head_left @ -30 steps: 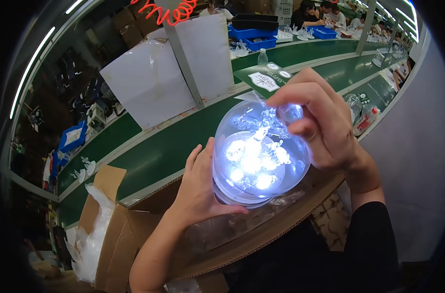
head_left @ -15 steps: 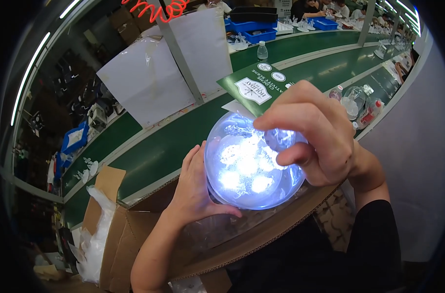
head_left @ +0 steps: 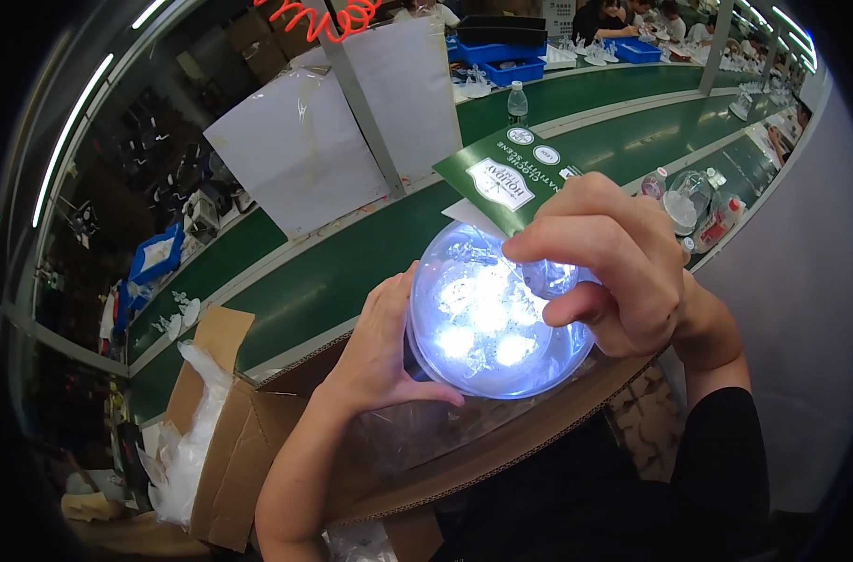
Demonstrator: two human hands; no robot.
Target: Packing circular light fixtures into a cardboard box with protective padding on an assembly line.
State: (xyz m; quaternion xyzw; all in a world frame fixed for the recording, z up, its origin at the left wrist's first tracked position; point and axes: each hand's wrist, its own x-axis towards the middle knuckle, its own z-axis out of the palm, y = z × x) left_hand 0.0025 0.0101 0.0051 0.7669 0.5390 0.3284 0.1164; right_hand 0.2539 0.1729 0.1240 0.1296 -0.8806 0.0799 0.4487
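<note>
A clear dome (head_left: 501, 361) glows bright white-blue from lights inside; the glare hides most of the small figures in it. My left hand (head_left: 375, 351) cups its left side, the thumb lying along the near lower edge. Up at the round clear knob (head_left: 546, 277) on top, my right hand (head_left: 618, 267) curls its forefinger and thumb around it. A folded green tag (head_left: 492, 178) with white labels hangs by the knob, tilted away beyond the right fingers. Below the dome sits an open cardboard box (head_left: 389, 492) with clear plastic inside.
A green conveyor belt (head_left: 286, 309) runs past beyond the box. Clear bottles (head_left: 693, 201) stand to the right, and one small bottle (head_left: 517, 103) farther back. White plastic wrap (head_left: 187, 459) spills over a flap at left. Blue trays (head_left: 515, 70) and people are at the far benches.
The view has shifted slightly, so the scene sits a little lower and to the right. Both hands keep their hold on the dome, which stays lit.
</note>
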